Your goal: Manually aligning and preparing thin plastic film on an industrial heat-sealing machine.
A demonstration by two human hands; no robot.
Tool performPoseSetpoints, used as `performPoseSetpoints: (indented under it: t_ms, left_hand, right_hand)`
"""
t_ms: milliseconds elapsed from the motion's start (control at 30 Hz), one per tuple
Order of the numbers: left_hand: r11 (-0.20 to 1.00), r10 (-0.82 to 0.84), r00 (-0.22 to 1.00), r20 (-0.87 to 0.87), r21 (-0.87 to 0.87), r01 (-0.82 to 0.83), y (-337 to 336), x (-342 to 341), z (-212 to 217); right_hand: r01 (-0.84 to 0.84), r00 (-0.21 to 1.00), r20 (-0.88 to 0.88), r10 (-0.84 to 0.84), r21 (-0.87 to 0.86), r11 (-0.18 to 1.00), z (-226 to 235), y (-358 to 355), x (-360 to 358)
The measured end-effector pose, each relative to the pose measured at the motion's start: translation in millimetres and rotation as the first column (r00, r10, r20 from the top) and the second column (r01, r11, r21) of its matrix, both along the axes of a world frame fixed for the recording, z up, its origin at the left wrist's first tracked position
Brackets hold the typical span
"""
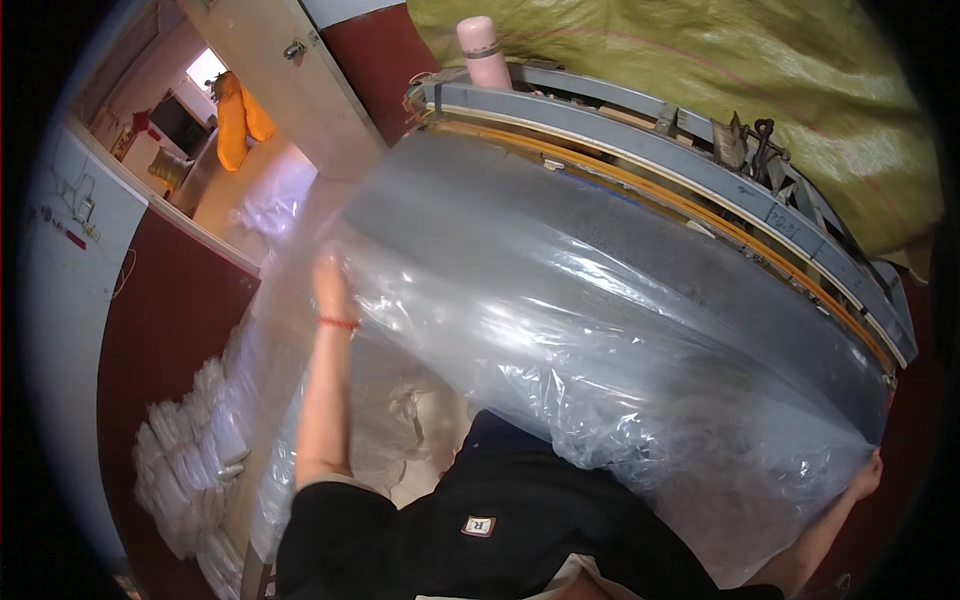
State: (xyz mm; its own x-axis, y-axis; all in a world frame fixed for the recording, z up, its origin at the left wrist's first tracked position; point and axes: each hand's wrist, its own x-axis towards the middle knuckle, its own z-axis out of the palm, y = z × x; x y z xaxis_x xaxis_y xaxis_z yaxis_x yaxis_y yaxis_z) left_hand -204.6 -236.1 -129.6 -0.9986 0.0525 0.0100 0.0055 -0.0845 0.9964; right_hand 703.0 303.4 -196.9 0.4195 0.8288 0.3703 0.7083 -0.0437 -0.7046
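A large clear plastic sheet or bag (560, 330) is spread wide in front of me, over a grey table-like machine (700, 190) with a long orange-edged bar. My left hand (330, 285), with a red string on the wrist, is raised and grips the sheet's left end. My right hand (866, 475) holds the sheet's right corner at the lower right. The plastic is stretched between both hands and hides most of the surface beneath it.
A pink bottle (484, 50) stands at the back of the machine. A big yellow-green sack (720, 70) lies behind it. Stacks of folded clear plastic bags (190, 460) sit at the lower left. An open doorway (215, 120) shows at the upper left.
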Motion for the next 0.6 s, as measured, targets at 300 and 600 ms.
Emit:
performPoseSetpoints:
  t_ms: [300,600]
  left_hand:
    - [0.035,-0.746,0.636,-0.199,-0.965,-0.261,13.9,-85.2,76.1]
    - [0.332,-0.817,0.446,-0.365,-0.931,-0.153,77.9,-78.7,6.4]
  right_hand:
    - [-0.066,0.982,0.176,0.074,-0.051,0.997,1.0,10.3,-17.3]
    - [-0.015,0.984,0.175,0.029,-0.082,0.997,4.9,10.0,8.4]
